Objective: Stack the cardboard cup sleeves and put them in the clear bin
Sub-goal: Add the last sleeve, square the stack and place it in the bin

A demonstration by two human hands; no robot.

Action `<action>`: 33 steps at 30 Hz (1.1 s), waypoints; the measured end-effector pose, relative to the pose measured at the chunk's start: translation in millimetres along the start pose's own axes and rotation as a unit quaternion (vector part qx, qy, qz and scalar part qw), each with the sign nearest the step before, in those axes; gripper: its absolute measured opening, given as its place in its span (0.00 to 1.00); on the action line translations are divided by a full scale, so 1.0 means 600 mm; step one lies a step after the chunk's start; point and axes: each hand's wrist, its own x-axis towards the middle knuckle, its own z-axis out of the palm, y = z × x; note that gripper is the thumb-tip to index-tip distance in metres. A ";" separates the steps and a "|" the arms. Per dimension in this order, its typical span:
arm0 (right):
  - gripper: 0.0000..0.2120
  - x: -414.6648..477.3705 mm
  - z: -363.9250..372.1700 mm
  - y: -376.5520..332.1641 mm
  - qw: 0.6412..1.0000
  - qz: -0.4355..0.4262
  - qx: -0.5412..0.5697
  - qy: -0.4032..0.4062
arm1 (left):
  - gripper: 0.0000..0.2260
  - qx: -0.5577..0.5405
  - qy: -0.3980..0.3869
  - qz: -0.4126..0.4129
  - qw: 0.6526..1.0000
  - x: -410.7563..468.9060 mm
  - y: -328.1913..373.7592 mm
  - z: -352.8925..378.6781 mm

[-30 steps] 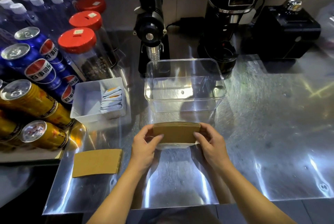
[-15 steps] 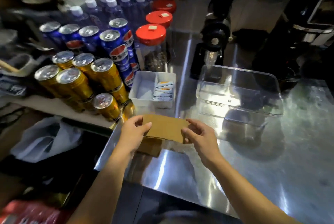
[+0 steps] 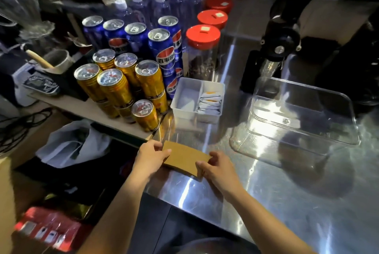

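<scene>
Steel counter (image 3: 276,202): clear bin (image 3: 303,118), white tray (image 3: 185,99), jars (image 3: 203,48).

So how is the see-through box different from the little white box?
The clear bin is see-through and looks bigger; the white tray is solid white and smaller. The bin has one open space with nothing in it; the tray is split in two, and its right half holds small packets. The bin sits on the right of the steel counter, the tray beside the cans. Both are open-topped rectangular boxes.

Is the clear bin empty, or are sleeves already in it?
Empty. The clear bin shows only its bare bottom and reflections; the cardboard sleeves are outside it, between both hands at the counter's edge.
</scene>
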 end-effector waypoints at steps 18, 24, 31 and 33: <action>0.08 -0.032 -0.177 0.020 0.961 0.078 0.261 0.055 | 0.12 -0.176 -0.316 0.023 0.932 -0.039 0.087 0.148; 0.13 -0.074 -0.266 0.049 0.950 -0.003 0.271 0.154 | 0.13 -0.182 -0.369 0.103 0.906 -0.063 0.133 0.256; 0.21 -0.091 -0.308 0.102 0.959 -0.066 0.140 0.236 | 0.18 -0.140 -0.341 0.204 0.907 -0.083 0.132 0.312; 0.22 -0.088 -0.300 0.115 0.959 -0.079 0.129 0.238 | 0.20 -0.131 -0.348 0.215 0.903 -0.089 0.124 0.314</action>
